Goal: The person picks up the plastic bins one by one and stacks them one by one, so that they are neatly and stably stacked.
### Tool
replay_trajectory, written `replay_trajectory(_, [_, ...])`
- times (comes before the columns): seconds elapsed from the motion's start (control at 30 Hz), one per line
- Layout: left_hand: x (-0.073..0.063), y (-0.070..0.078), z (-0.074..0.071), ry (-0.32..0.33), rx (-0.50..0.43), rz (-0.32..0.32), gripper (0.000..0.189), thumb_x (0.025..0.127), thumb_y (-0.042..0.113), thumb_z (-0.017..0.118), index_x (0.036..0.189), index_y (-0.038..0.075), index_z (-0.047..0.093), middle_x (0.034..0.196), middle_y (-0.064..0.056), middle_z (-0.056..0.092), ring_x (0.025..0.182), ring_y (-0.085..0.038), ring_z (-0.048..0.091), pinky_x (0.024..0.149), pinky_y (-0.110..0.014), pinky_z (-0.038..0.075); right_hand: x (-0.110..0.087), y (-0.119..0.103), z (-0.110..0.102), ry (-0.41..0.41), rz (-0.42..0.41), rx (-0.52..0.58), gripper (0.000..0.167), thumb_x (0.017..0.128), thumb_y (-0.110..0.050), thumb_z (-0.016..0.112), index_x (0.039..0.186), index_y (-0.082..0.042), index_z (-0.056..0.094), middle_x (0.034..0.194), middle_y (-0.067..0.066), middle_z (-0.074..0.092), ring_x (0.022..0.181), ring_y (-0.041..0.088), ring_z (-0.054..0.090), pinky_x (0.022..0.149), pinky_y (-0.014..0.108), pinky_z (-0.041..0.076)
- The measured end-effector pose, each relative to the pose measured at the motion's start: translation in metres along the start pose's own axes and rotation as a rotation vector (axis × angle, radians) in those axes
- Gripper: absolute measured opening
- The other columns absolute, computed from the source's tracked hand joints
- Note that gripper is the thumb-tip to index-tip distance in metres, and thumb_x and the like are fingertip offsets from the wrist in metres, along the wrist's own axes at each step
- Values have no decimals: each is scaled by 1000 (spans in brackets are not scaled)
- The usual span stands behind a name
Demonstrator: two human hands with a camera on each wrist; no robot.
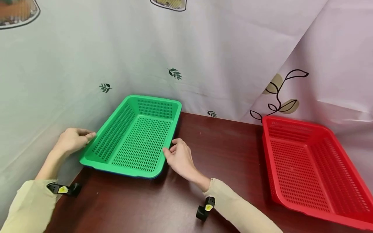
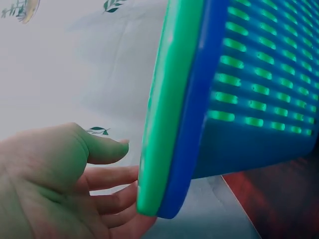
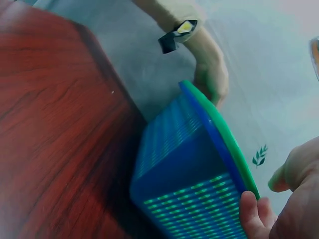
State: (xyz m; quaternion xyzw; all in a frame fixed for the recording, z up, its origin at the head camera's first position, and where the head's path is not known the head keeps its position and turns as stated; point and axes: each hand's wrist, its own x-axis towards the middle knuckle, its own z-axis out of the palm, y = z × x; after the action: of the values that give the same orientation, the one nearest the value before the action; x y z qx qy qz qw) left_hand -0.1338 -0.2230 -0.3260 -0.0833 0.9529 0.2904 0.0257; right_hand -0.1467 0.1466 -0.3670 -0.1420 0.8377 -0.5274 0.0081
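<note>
A green plastic basket (image 1: 145, 139) sits nested inside a blue basket (image 2: 259, 149); in the head view, little more than a thin blue edge shows beneath the green rim. At its left side, my left hand (image 1: 73, 140) touches the rim with the fingertips, and the left wrist view shows the thumb apart from it. On the opposite side, my right hand (image 1: 181, 158) has its fingertips against the rim's edge. The right wrist view shows that thumb (image 3: 279, 180) a little off the rim. Both baskets look empty.
A red basket (image 1: 291, 168) stands on the right of the dark red-brown table (image 1: 221, 149). Behind the table hangs a pale cloth (image 1: 215, 64) printed with leaves, and it also runs along the left side, close to my left arm.
</note>
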Motion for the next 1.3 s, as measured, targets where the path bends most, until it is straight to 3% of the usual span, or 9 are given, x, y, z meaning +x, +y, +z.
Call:
replay_trajectory(0.1, [4, -2, -1, -101, -123, -57, 64, 108, 34, 41, 139, -22, 38, 122, -38, 54, 106, -46, 58, 82, -48, 54, 3, 0, -3, -31, 94, 130, 44, 93, -17, 70, 126, 8, 53, 95, 8, 56, 67, 19, 66, 65, 31, 55])
replay_trajectory(0.27, [10, -10, -3, -242, -335, -147, 72, 109, 39, 34, 150, -17, 14, 148, -42, 25, 132, -52, 36, 102, -55, 41, 9, 4, -5, -124, 305, 456, 45, 96, -11, 65, 131, 9, 44, 107, 17, 53, 59, 20, 60, 63, 33, 58])
replay_trajectory(0.37, [15, -15, -2, -281, -428, -136, 67, 110, 32, 34, 151, -16, 12, 139, -33, 47, 119, -30, 56, 98, -46, 47, 11, 7, -4, -153, 375, 566, 46, 96, -8, 64, 132, 11, 41, 109, 19, 54, 68, 20, 58, 64, 33, 58])
replay_trajectory(0.43, [17, -17, -1, -301, -494, -125, 64, 109, 25, 37, 151, -17, 13, 121, -15, 63, 101, -13, 62, 89, -38, 52, 11, 8, -4, -174, 397, 600, 48, 96, -6, 64, 133, 12, 39, 111, 20, 54, 77, 22, 59, 66, 33, 59])
replay_trajectory(0.5, [18, -20, -1, -323, -565, -121, 61, 108, 17, 39, 150, -19, 12, 107, 4, 65, 87, -2, 61, 80, -31, 55, 10, 8, -3, -196, 403, 628, 49, 96, -4, 64, 134, 12, 37, 112, 21, 54, 86, 25, 60, 70, 36, 59])
replay_trajectory(0.57, [19, -22, 0, -345, -633, -125, 62, 107, 12, 41, 150, -20, 9, 98, 13, 65, 85, -3, 62, 77, -30, 55, 9, 8, -1, -213, 400, 649, 50, 95, -2, 64, 135, 12, 36, 112, 21, 53, 90, 26, 61, 72, 39, 59])
replay_trajectory(0.8, [18, -28, 4, -371, -723, -94, 63, 106, 5, 43, 148, -22, 6, 101, 10, 67, 91, -6, 65, 79, -30, 56, 5, 5, 5, -193, 357, 670, 49, 92, 5, 64, 132, 13, 36, 100, 16, 46, 77, 19, 59, 64, 36, 59])
replay_trajectory(1.03, [17, -29, 7, -348, -719, -43, 59, 105, 1, 43, 146, -25, 10, 101, 7, 69, 90, -9, 67, 76, -30, 56, 4, 8, 9, -147, 327, 669, 42, 90, 8, 65, 125, 12, 41, 88, 8, 44, 70, 16, 54, 57, 30, 56])
replay_trajectory(1.3, [16, -27, 9, -336, -714, -15, 57, 105, 0, 41, 145, -25, 9, 101, 7, 68, 89, -9, 66, 75, -29, 56, 3, 10, 10, -116, 285, 682, 37, 90, 9, 64, 121, 12, 43, 89, 7, 43, 70, 15, 53, 56, 26, 53])
